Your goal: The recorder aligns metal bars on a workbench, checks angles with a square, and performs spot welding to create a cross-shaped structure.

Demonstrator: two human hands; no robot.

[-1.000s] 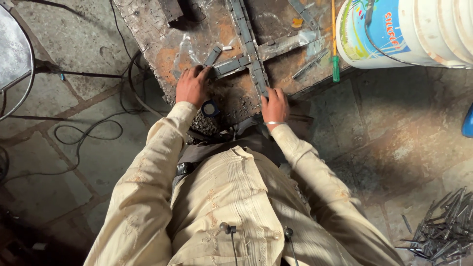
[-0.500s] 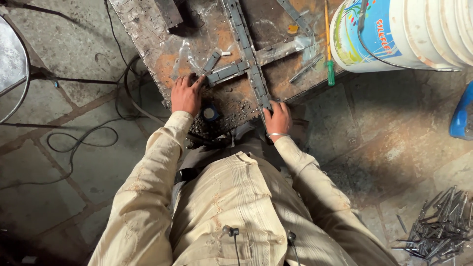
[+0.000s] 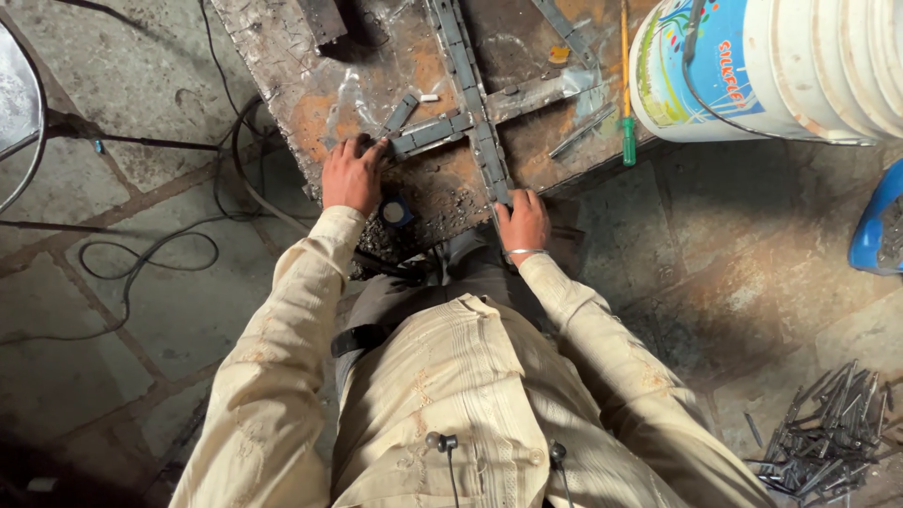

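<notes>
A cross of grey metal bars point(image 3: 470, 122) is laid flat on a rusty steel plate point(image 3: 310, 85) set on the floor. Its long bar runs from the top edge of the view down toward the person, leaning slightly right at the near end; the short bar crosses it approx. at right angles, tilted up to the right. The left hand point(image 3: 353, 177) is pressed palm-down on the left end of the cross-bar, fingers spread, nothing clamped. The right hand point(image 3: 523, 221) is laid over the near tip of the long bar, fingers loosely curled; whether the tip is pinched can't be told.

Vs. the frames before, both hands are kept on the same bar ends; only the view has shifted a bit.

A green-handled screwdriver point(image 3: 625, 85) lies at the plate's right edge, just beside a white bucket point(image 3: 781, 66). Black cables point(image 3: 150, 254) trail left; a pile of metal offcuts point(image 3: 828, 433) lies lower right, well apart. A small blue-rimmed round item point(image 3: 396, 211) sits between the hands.
</notes>
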